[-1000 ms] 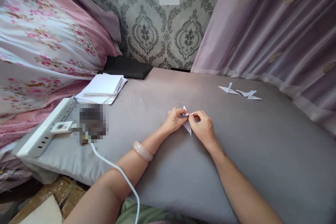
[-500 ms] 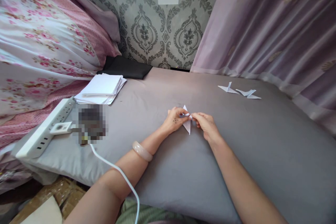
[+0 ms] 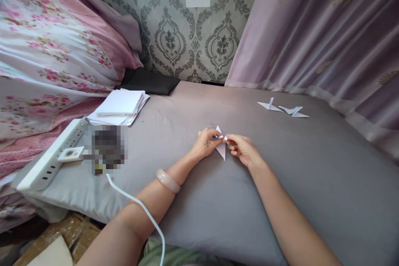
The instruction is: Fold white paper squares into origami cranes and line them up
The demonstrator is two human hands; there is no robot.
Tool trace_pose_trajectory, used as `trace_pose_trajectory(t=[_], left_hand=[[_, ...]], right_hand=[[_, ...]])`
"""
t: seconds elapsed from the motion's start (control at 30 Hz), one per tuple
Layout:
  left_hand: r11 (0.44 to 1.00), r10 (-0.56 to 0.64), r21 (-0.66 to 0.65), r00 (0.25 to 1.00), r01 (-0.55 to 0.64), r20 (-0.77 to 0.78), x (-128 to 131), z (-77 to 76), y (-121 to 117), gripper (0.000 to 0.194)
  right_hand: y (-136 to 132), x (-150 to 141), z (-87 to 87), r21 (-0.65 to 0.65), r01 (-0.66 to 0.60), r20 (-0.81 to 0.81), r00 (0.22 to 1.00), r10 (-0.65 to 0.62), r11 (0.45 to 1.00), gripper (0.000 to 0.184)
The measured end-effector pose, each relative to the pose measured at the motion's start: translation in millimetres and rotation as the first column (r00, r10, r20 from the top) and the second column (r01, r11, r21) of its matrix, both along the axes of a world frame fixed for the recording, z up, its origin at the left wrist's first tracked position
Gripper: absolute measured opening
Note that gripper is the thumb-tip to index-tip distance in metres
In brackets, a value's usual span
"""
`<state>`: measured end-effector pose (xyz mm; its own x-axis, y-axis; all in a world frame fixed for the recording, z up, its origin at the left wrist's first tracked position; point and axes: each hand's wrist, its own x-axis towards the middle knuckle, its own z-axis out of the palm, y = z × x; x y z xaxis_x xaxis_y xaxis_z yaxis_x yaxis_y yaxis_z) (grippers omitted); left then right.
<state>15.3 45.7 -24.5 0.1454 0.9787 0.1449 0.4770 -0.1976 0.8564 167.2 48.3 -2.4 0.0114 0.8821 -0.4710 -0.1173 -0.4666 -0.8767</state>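
Between my hands, over the middle of the grey-covered surface point(image 3: 199, 199), is a white folded paper bird point(image 3: 221, 151) with pointed wings at its top and bottom. My left hand point(image 3: 207, 142) pinches its body from the left, thumb and fingers closed on the paper. From the right, my right hand point(image 3: 241, 147) grips a small folded end of the same bird between thumb and index finger. The fingers hide part of the folds. Two more folded paper birds, one on the left point(image 3: 269, 104) and one on the right point(image 3: 294, 111), lie farther back.
A stack of white paper point(image 3: 120, 104) lies at the back left, before a black flat item point(image 3: 151, 82). A white power strip point(image 3: 51, 156) runs along the left edge. Its white cable point(image 3: 137, 199) crosses my left forearm. Curtains point(image 3: 299, 29) hang at the right.
My right fingers have shifted slightly on the small paper end, with the lower fingers a little looser. Both hands still hold the bird in nearly the same place.
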Motion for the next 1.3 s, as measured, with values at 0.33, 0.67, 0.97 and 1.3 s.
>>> trace_pose_trajectory(t=[0.33, 0.67, 0.97, 1.3], left_hand=[[1.000, -0.003, 0.009, 0.999, 0.004, -0.034, 0, 1.4, -1, 0.015], [0.999, -0.041, 0.031, 0.999, 0.041, -0.001, -3, -5.8, 4, 0.021], [1.000, -0.024, -0.002, 0.999, 0.024, 0.045, -2, -4.3, 3, 0.028], [0.998, -0.054, 0.022, 0.998, 0.053, 0.027, -2, -5.3, 5, 0.023]], right_hand=[[3, 5, -3.8, -0.008, -0.038, -0.057, 0.998, 0.037, 0.999, 0.015], [5, 13, -8.5, 0.033, -0.166, -0.133, 0.977, 0.169, 0.986, 0.021], [5, 13, -10.9, 0.096, -0.159, -0.022, 0.987, 0.161, 0.983, 0.027], [7, 13, -7.5, 0.009, -0.189, -0.080, 0.979, 0.189, 0.982, 0.016]])
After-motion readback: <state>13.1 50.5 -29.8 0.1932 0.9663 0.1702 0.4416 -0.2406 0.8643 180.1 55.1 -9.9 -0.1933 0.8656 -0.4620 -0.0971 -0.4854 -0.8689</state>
